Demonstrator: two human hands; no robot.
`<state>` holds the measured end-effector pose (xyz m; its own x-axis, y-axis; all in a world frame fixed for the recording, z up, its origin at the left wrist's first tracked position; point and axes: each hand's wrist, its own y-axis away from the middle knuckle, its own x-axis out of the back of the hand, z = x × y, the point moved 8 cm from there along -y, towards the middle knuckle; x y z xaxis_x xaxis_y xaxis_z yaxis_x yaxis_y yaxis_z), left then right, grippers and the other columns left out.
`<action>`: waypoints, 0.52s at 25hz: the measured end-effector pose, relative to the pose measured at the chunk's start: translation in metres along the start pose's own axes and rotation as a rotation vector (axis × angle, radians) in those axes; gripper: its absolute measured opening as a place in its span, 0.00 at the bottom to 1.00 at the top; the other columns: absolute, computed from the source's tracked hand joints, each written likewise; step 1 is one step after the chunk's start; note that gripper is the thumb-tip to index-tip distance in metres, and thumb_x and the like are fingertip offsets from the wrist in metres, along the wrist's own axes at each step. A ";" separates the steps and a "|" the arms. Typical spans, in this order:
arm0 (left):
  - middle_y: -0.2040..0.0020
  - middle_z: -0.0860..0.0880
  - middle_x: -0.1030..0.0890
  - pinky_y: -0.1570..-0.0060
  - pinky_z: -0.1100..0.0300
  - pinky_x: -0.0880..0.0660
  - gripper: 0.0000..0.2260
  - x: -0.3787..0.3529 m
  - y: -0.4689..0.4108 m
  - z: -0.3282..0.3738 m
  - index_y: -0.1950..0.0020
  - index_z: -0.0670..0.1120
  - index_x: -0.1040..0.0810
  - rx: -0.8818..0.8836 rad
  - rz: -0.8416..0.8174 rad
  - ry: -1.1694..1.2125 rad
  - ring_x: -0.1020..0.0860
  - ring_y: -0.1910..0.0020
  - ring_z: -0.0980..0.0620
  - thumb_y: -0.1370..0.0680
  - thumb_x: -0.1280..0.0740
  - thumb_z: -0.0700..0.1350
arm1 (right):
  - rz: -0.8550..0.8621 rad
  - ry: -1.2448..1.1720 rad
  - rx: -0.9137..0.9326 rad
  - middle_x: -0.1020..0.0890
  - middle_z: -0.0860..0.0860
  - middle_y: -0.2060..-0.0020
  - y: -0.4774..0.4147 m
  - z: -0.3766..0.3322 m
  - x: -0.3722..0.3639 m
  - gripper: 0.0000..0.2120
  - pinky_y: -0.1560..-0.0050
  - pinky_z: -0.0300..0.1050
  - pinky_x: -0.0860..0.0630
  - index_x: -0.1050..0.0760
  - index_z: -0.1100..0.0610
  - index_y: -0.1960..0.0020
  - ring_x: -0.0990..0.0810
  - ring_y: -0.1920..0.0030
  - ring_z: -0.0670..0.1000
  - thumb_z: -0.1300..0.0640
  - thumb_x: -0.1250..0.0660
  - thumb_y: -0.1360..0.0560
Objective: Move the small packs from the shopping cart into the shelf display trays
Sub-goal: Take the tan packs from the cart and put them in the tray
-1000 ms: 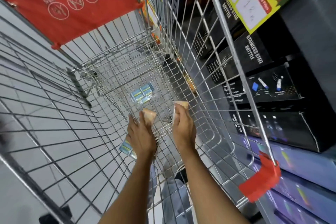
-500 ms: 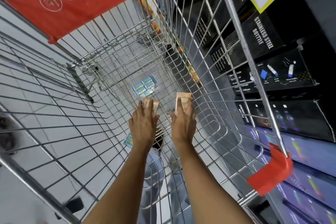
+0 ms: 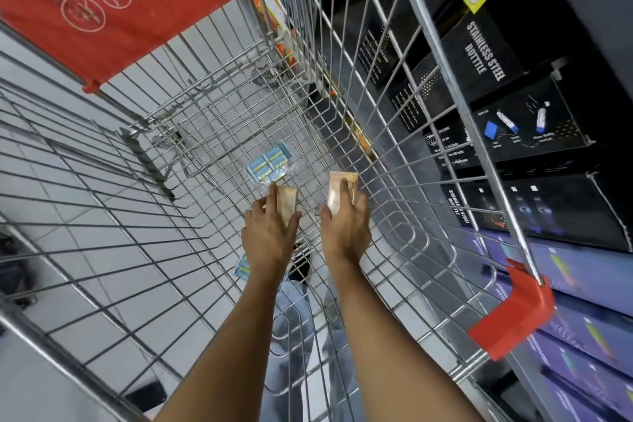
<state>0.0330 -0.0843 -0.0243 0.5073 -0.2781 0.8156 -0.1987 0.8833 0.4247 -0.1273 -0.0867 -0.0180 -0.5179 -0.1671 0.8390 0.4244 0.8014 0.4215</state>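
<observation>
Both my arms reach down into the wire shopping cart (image 3: 102, 202). My left hand (image 3: 269, 236) grips a small peach-coloured pack (image 3: 286, 204). My right hand (image 3: 346, 229) grips a second peach pack (image 3: 339, 190), with the fingers wrapped over its top. A blue pack in clear wrap (image 3: 269, 164) lies on the cart floor just beyond the hands. Another blue pack (image 3: 241, 267) lies under my left wrist, mostly hidden. No display trays are in view.
The cart's red child-seat flap (image 3: 113, 0) is at the top left and a red corner bumper (image 3: 513, 322) at the right. Black bottle boxes (image 3: 486, 55) and purple boxes (image 3: 582, 288) fill the shelf beside the cart's right wall. Grey floor tiles show through the mesh.
Both hands have risen slightly from the cart floor with a peach pack in each. The view has shifted a little toward the shelf side.
</observation>
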 end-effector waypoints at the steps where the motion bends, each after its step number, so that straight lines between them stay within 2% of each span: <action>1: 0.38 0.36 0.28 0.48 0.44 0.25 0.31 0.002 0.000 0.001 0.26 0.48 0.44 -0.001 0.011 0.011 0.29 0.42 0.38 0.24 0.37 0.57 | 0.008 -0.006 -0.001 0.32 0.56 0.32 0.000 -0.002 0.002 0.28 0.53 0.51 0.22 0.39 0.50 0.29 0.29 0.38 0.57 0.51 0.32 0.26; 6: 0.38 0.37 0.28 0.48 0.46 0.27 0.30 0.037 0.006 0.019 0.28 0.46 0.39 -0.013 0.133 0.146 0.30 0.42 0.39 0.25 0.35 0.57 | 0.068 -0.019 0.099 0.33 0.54 0.31 0.011 -0.024 0.035 0.27 0.52 0.49 0.23 0.37 0.50 0.29 0.27 0.40 0.57 0.49 0.33 0.26; 13: 0.42 0.39 0.29 0.49 0.49 0.27 0.31 0.145 0.025 0.067 0.29 0.49 0.38 -0.066 0.307 0.290 0.28 0.44 0.41 0.27 0.33 0.58 | 0.208 -0.134 0.250 0.30 0.51 0.33 0.043 -0.077 0.144 0.26 0.53 0.47 0.25 0.34 0.50 0.31 0.25 0.43 0.56 0.52 0.31 0.28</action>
<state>0.0453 -0.1284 0.1314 0.6495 0.1111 0.7522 -0.3282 0.9333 0.1456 -0.1265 -0.1207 0.1475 -0.5397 0.0785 0.8382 0.3447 0.9290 0.1349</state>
